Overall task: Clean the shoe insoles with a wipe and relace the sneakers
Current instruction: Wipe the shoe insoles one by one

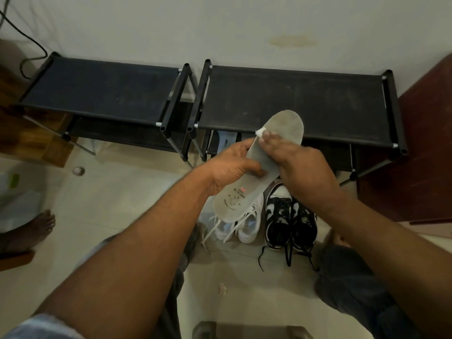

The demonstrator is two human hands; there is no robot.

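Insole (256, 165) gripped mid-length by left hand (232, 167) to steady it while right hand (303, 167) presses a pinched wipe (260, 131) near the toe.

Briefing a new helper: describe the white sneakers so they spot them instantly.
Find the right-hand black fabric shoe rack. On the floor before it stand two pairs; the white sneakers are the left pair, white-laced, unlike the black-and-white sneakers beside them.
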